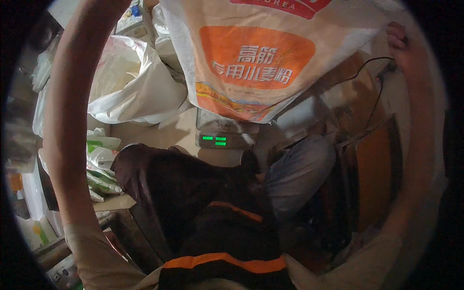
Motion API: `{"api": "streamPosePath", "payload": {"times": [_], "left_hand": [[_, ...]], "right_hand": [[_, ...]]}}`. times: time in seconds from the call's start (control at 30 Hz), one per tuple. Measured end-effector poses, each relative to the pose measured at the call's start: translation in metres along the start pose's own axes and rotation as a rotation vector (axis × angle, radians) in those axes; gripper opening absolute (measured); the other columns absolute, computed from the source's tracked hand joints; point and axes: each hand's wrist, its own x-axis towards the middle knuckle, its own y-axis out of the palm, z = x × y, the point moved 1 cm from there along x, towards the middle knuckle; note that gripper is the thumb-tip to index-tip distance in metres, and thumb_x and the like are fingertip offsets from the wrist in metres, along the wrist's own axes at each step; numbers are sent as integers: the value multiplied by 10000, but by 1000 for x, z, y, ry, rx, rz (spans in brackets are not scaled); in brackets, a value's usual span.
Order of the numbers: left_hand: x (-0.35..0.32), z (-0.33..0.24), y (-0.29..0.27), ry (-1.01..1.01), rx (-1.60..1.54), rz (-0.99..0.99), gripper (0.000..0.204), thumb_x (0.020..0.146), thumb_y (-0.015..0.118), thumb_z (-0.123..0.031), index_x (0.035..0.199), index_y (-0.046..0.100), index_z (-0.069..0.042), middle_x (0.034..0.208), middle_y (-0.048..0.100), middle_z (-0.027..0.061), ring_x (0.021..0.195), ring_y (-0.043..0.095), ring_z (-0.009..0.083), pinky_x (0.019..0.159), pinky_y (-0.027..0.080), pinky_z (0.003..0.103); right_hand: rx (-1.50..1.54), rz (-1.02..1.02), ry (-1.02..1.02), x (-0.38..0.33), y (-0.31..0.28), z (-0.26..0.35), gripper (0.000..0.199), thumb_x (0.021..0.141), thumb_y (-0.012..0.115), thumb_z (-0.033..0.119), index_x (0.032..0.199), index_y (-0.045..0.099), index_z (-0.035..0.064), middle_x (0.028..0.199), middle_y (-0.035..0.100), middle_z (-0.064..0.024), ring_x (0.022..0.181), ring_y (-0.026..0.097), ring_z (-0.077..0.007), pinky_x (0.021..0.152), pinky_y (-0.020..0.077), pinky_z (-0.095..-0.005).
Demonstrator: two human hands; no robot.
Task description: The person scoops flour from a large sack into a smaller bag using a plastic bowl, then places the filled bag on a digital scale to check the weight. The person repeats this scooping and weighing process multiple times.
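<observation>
Sack (251, 58) held up over the scale (223, 137)

From my feed, the right hand (398, 41) at two o'clock is clenched on the sack's corner; the left hand runs out of view at eleven, so I cannot tell its grip. I'd keep the sack level and centred over the scale (green digits lit). An open white bag (130, 82) lies at ten o'clock; its contents are hidden.

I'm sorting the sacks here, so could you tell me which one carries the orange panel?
It is the big woven sack at the top centre, above the scale. The white bags to its left are plain.
</observation>
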Motion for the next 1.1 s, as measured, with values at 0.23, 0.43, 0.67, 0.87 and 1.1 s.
{"api": "streamPosePath", "payload": {"times": [0.23,0.43,0.67,0.87,1.1], "left_hand": [[6,4,3,9,22,-8,368,869,582,-331,938,692,13,923,698,152,821,667,302,767,527,424],[15,-2,5,15,9,-40,370,862,590,-337,928,699,10,921,703,151,821,669,304,768,528,424],[70,-5,27,-4,-1,-76,372,854,599,-344,917,707,6,920,708,150,821,672,306,768,529,424],[152,21,69,-40,180,-154,374,847,606,-350,908,714,3,919,712,149,821,674,308,768,530,424],[110,-20,29,200,-175,-92,398,831,658,-326,1112,686,-46,1101,673,145,968,653,245,872,506,380]], "right_hand": [[481,173,-119,-12,24,-16,333,901,535,152,1219,548,54,890,531,-28,714,487,-95,645,411,-217],[-224,283,-184,0,36,109,388,822,623,184,1179,580,39,991,575,-71,826,539,-155,722,445,-287],[-587,566,-124,53,66,194,464,730,727,221,1133,616,21,1108,627,-121,958,601,-225,813,485,-369],[-788,-77,-94,157,76,95,320,697,675,134,993,649,15,910,688,-145,896,664,-264,798,507,-365],[-769,-242,-522,151,99,109,348,744,594,131,1077,643,39,1029,666,-195,1001,635,-345,874,495,-437]]}}
